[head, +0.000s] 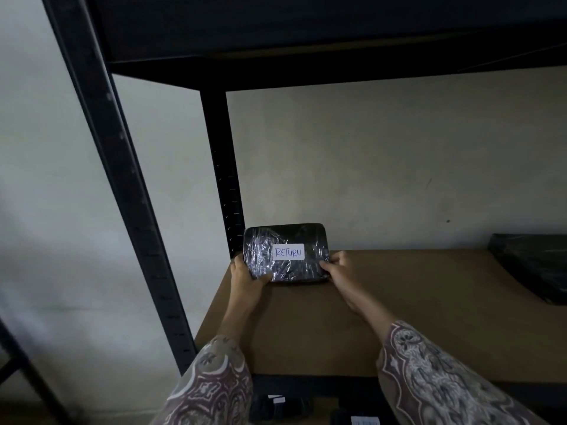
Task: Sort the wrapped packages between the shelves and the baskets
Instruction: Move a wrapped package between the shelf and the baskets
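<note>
A black package wrapped in clear film point(287, 253), with a white label reading RETURN, stands tilted at the back left corner of the brown shelf board point(399, 308). My left hand point(245, 276) grips its lower left corner and my right hand point(336, 266) grips its lower right edge. The package's bottom edge rests on or just above the board. A second black wrapped package point(534, 265) lies at the right edge of the same shelf, partly cut off by the frame.
Black metal uprights point(224, 167) stand at the shelf's back left and front left point(122, 185). A dark upper shelf point(306, 41) hangs overhead. Below the board, more dark labelled packages point(277, 404) show on the lower level. A pale wall lies behind.
</note>
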